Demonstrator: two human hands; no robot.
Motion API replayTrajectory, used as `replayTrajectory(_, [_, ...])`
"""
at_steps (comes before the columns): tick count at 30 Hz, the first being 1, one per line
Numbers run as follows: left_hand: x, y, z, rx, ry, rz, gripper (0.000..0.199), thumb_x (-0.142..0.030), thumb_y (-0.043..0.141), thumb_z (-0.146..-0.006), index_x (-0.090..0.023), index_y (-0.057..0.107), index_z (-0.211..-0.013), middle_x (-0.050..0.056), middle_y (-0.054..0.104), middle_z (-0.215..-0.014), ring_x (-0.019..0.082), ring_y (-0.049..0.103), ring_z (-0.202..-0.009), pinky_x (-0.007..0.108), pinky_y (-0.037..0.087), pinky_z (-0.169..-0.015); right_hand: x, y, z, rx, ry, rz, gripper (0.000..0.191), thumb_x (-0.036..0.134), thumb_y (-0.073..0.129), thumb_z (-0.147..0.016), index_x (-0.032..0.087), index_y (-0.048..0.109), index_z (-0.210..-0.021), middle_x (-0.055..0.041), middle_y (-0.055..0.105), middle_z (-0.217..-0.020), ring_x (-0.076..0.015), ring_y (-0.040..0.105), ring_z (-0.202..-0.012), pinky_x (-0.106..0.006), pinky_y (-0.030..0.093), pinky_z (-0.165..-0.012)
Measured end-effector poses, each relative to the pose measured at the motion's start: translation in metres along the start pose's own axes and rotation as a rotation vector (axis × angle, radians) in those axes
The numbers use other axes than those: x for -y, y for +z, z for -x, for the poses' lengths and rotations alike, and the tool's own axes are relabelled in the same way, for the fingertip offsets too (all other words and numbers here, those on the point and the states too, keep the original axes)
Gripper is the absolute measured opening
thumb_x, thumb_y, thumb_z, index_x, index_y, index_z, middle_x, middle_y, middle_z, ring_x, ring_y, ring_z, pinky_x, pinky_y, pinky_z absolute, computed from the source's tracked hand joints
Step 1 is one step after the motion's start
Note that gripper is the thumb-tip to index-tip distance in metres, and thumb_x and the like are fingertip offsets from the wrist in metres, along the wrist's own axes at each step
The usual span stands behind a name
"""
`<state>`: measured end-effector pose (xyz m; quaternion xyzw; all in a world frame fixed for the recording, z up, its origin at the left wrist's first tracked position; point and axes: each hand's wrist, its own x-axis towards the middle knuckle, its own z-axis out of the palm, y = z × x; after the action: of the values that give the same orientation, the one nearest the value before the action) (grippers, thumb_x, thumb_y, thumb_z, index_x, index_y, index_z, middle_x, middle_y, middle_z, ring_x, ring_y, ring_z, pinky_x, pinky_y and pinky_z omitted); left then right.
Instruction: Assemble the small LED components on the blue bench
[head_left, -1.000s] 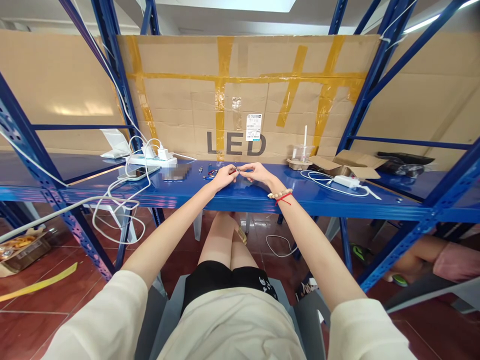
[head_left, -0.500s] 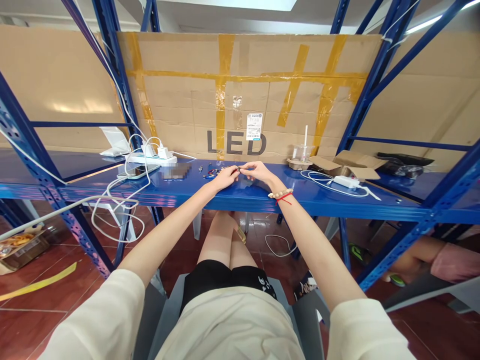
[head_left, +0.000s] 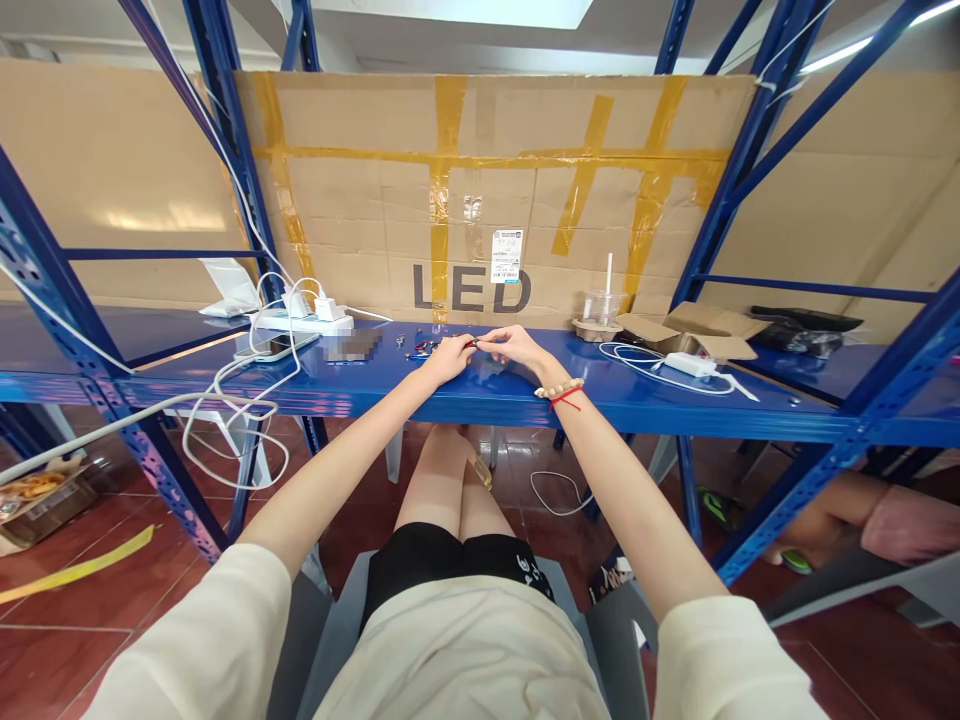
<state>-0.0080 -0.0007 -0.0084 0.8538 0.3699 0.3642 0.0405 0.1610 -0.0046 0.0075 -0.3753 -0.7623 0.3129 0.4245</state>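
Small dark part (head_left: 472,344) is between both hands' fingertips, over the tabletop (head_left: 367,380), in from the front edge. Long axis looks roughly parallel to that edge; too small to be sure. Left hand (head_left: 453,358) pinches its left end, right hand (head_left: 516,345) pinches at its right end. Neither is clearly nearer. Loose small parts (head_left: 424,349) lie just beside the left hand, toward the back-left corner. Clear cup (head_left: 602,306) is farther right, by the back edge.
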Motion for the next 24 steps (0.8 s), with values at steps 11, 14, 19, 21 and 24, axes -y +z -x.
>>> replayTrajectory(11, [0.0006, -0.0009, -0.0007, -0.05, -0.001, 0.039, 0.019, -0.023, 0.04, -0.082, -0.017, 0.057, -0.086, 0.001, 0.06, -0.067, 0.014, 0.055, -0.065, 0.025, 0.042, -0.067, 0.0007, 0.0017, 0.0016, 0.007, -0.025, 0.082, 0.04, 0.052, 0.067, -0.06, 0.012, 0.063, -0.065, 0.0012, 0.05, -0.049, -0.0056, 0.04, -0.043, -0.019, 0.032, -0.04])
replayTrajectory(14, [0.0008, 0.0002, -0.0027, -0.055, -0.015, 0.033, 0.02, -0.025, 0.039, -0.082, -0.018, 0.057, -0.087, 0.001, 0.06, -0.067, 0.014, 0.055, -0.065, 0.026, 0.041, -0.068, 0.0013, 0.0032, 0.0009, 0.002, -0.032, 0.056, 0.041, 0.054, 0.064, -0.063, 0.013, 0.063, -0.069, 0.0004, 0.051, -0.054, -0.0062, 0.043, -0.045, -0.018, 0.033, -0.04])
replayTrajectory(19, [0.0011, 0.002, -0.0054, -0.055, -0.076, 0.013, 0.022, -0.027, 0.038, -0.083, -0.018, 0.056, -0.091, 0.002, 0.061, -0.068, 0.016, 0.056, -0.067, 0.028, 0.042, -0.071, 0.0003, 0.003, -0.0006, -0.017, -0.028, 0.057, 0.043, 0.055, 0.061, -0.066, 0.014, 0.065, -0.076, -0.0018, 0.056, -0.061, -0.0068, 0.045, -0.048, -0.017, 0.033, -0.038])
replayTrajectory(21, [0.0011, 0.0022, -0.0055, -0.055, -0.091, 0.013, 0.021, -0.028, 0.038, -0.083, -0.019, 0.055, -0.091, 0.002, 0.061, -0.069, 0.017, 0.056, -0.07, 0.029, 0.042, -0.073, -0.0007, 0.0024, -0.0012, -0.034, -0.037, 0.062, 0.042, 0.054, 0.061, -0.067, 0.013, 0.065, -0.077, -0.0027, 0.058, -0.063, -0.0068, 0.045, -0.048, -0.017, 0.033, -0.038])
replayTrajectory(24, [0.0008, 0.0021, -0.0045, -0.062, -0.123, 0.052, 0.02, -0.03, 0.041, -0.083, -0.02, 0.052, -0.096, 0.002, 0.063, -0.073, 0.017, 0.057, -0.073, 0.03, 0.042, -0.075, -0.0034, 0.0016, -0.0027, -0.083, -0.064, 0.073, 0.04, 0.052, 0.06, -0.068, 0.013, 0.065, -0.077, -0.0035, 0.059, -0.066, -0.0065, 0.045, -0.047, -0.017, 0.034, -0.038])
